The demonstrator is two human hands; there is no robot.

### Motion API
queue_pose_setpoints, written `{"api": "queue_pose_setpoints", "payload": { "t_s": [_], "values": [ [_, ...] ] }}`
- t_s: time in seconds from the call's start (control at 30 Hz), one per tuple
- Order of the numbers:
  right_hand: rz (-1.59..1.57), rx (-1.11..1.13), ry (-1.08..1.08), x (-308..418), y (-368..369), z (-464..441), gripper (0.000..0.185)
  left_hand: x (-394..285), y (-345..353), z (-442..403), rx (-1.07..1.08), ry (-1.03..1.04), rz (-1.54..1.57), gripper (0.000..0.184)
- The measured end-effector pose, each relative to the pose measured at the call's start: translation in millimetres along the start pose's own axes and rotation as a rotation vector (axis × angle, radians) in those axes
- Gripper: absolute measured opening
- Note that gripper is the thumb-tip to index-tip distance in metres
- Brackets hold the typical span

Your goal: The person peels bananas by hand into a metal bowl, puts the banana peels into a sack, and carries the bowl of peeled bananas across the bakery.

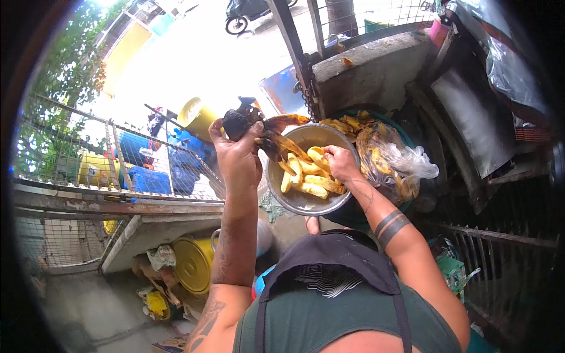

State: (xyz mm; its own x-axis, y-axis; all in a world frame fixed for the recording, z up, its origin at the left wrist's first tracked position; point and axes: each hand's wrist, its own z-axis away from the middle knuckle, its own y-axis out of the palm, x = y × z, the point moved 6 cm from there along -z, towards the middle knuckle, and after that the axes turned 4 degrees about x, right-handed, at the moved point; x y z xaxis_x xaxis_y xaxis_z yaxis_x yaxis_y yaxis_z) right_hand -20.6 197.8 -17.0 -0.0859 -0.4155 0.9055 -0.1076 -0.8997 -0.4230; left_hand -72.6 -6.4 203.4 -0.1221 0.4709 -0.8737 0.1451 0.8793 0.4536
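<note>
Black banana skins [237, 122] show on my remote view toward eleven o'clock, my left hand [238, 154] closed round them; a slack hold could drop them onto the peeled bananas [312, 189] in the grey bowl [321, 135] at twelve. My right hand [342, 163] pinches one banana [316, 156]; too hard might squash it. Wire fence [110, 150] stands at nine, grey floor [100, 306] at eight, plastic bag [419, 163] at two.

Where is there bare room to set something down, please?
Bare: grey floor left of the yellow packet, and a strip of bowl between the peeled bananas and the near rim. Crowded: the bowl's middle, by the right hand, and the tub with its plastic bag.
</note>
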Motion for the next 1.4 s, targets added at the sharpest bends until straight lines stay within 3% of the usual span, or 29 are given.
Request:
{"api": "queue_pose_setpoints", "payload": {
  "t_s": [0.17, 0.27, 0.57, 0.67, 0.77, 0.8, 0.9, 1.0, 1.13, 1.4],
  "values": [
    [0.157, -0.098, -0.186, -1, 11, -3, 0.016, 1, -9, 0, 0.020, -0.011, 0.025, 0.062],
    [0.115, -0.214, -0.080, 13, 0, -2, 0.013, -3, -17, 1, 0.016, -0.009, 0.028, 0.062],
    [0.315, 0.161, 0.187, 6, 18, 5, 0.041, 2, -34, -5, 0.000, -0.043, 0.083, 0.061],
    [0.382, 0.091, -0.038, -3, 23, -1, 0.034, 5, -38, -7, 0.027, -0.056, 0.116, 0.063],
    [0.476, 0.146, -0.064, 6, 29, 8, 0.033, 10, -42, -9, 0.040, -0.067, 0.144, 0.064],
    [0.589, 0.205, 0.015, 26, 29, 15, 0.032, 11, -43, -10, 0.045, -0.070, 0.159, 0.065],
    [0.703, 0.140, -0.076, 30, 37, 24, 0.029, 16, -44, -11, 0.042, -0.096, 0.169, 0.066],
    [0.654, 0.193, -0.043, 23, 36, 21, 0.032, 18, -42, -13, 0.054, -0.120, 0.185, 0.067],
    [0.387, 0.048, -0.180, 18, 32, 22, 0.021, 21, -42, -16, 0.090, -0.130, 0.218, 0.067],
    [0.530, -0.002, -0.324, 32, 30, 27, 0.026, 25, -33, -20, 0.142, -0.182, 0.241, 0.065]
  ]
}}
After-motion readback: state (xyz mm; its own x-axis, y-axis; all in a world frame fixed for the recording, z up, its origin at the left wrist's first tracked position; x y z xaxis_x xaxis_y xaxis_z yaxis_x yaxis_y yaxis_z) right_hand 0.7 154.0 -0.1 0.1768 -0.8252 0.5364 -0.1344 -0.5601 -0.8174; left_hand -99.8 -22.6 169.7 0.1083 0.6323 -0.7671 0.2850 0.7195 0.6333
